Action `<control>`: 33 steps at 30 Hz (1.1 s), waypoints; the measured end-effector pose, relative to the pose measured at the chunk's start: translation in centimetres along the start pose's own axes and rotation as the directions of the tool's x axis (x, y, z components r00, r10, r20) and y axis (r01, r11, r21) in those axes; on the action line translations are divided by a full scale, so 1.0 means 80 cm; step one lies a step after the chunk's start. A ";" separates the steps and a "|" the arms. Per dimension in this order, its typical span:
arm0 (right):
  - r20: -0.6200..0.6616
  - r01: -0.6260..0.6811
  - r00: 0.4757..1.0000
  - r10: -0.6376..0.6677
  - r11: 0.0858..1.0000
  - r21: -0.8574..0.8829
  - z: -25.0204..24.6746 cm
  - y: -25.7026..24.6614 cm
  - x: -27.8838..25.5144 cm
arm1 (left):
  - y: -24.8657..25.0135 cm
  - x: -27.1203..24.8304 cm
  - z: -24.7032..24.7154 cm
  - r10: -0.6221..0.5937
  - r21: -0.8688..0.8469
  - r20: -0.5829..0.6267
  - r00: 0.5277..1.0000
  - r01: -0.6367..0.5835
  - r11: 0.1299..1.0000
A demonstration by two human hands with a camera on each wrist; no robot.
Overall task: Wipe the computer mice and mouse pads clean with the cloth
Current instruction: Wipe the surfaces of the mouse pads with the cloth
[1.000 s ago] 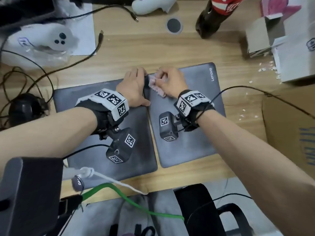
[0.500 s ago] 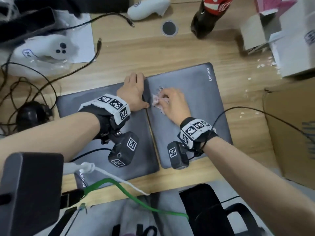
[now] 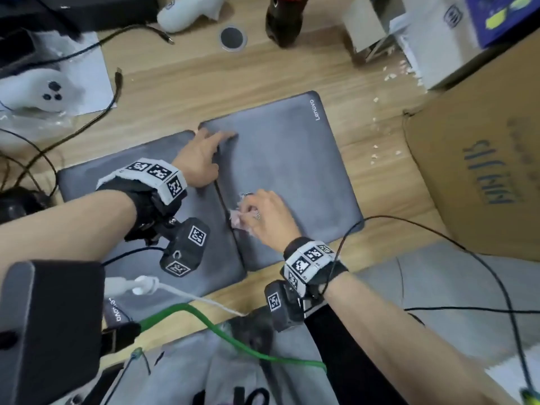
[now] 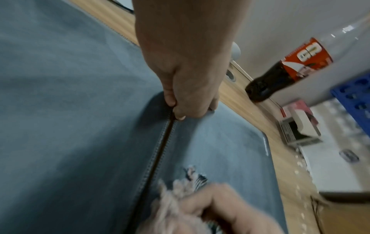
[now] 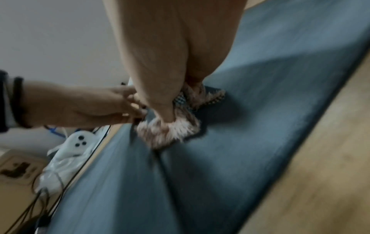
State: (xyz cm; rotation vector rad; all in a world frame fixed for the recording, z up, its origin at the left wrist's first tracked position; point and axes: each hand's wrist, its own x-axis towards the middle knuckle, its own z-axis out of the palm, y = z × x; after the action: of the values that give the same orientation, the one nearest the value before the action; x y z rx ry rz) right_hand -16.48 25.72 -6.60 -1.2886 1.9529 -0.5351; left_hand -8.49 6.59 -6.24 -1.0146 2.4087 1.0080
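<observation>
Two grey Lenovo mouse pads lie side by side on the wooden desk: the left pad [image 3: 140, 188] and the right pad [image 3: 292, 153]. My left hand [image 3: 210, 147] lies across their seam, its straight fingers pressing the right pad's far left corner [image 4: 200, 114]. My right hand [image 3: 257, 214] grips a bunched pink fringed cloth [image 3: 237, 220] and holds it down on the right pad by its left edge. The right wrist view shows the cloth [image 5: 170, 134] under the curled fingers. A black rounded device [image 3: 17, 203], perhaps a mouse, sits at the left edge among cables.
White controllers [image 3: 38, 89] and black cables lie at the far left. A dark cola bottle [image 3: 283, 21] stands at the back. A large cardboard box [image 3: 482, 159] stands close on the right, with white boxes and crumbs behind it. A cable [image 3: 409, 223] loops over the right pad's near right corner.
My right hand has dragged the cloth from the right pad's far left corner toward me along its left edge. My left fingers have slid right onto that corner.
</observation>
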 end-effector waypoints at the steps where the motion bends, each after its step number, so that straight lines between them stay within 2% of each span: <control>1: 0.030 0.013 0.999 -0.013 1.000 -0.010 -0.005 0.007 -0.004 | -0.001 0.001 0.000 -0.005 -0.010 0.000 1.000 0.005 1.000; 3: 0.041 -0.004 0.999 0.005 1.000 -0.023 -0.025 0.031 -0.022 | -0.001 0.004 -0.002 -0.010 -0.032 -0.009 1.000 0.010 0.999; 6: -0.053 -0.093 0.994 0.092 0.995 -0.022 -0.046 0.066 -0.054 | -0.004 0.008 -0.009 -0.022 -0.064 -0.007 1.000 0.022 0.998; 9: -0.045 -0.082 0.996 0.079 0.994 -0.073 -0.048 0.070 -0.047 | -0.006 0.008 -0.011 -0.023 -0.053 -0.014 1.000 0.022 0.998; 11: -0.034 -0.062 0.998 0.060 0.995 -0.073 -0.050 0.061 -0.015 | -0.010 0.008 -0.010 -0.022 -0.048 -0.014 1.000 0.022 0.999; 15: -0.105 -0.049 0.994 0.041 0.996 -0.077 -0.059 0.037 0.081 | -0.011 0.008 -0.009 0.027 -0.087 -0.015 1.000 -0.028 0.996; 19: -0.097 -0.056 0.994 0.046 0.994 -0.097 -0.078 0.016 0.177 | -0.019 0.009 -0.008 0.046 -0.160 -0.002 0.999 -0.045 0.986; 24: -0.059 -0.090 0.995 0.084 0.990 -0.107 -0.097 0.009 0.227 | -0.020 0.017 -0.019 0.046 -0.215 -0.006 0.999 -0.046 0.976; 26: -0.168 -0.153 0.975 0.144 0.987 -0.046 -0.120 0.029 0.230 | -0.015 0.020 -0.019 0.026 -0.224 -0.012 1.000 -0.028 0.974; 29: -0.348 -0.248 0.906 0.242 0.968 0.028 -0.164 0.070 0.228 | -0.014 0.020 -0.015 -0.018 -0.250 -0.024 1.000 0.012 0.968; 33: -0.408 -0.246 0.885 0.225 0.969 0.000 -0.170 0.088 0.203 | -0.009 0.022 -0.016 -0.045 -0.247 -0.011 0.999 0.041 0.968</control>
State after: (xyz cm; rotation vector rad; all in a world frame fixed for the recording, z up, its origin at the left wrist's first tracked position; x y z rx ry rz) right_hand -34.87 13.21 -8.05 -1.0025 2.4428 -0.6734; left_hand -9.26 4.48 -6.65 -1.1559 2.3036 1.3130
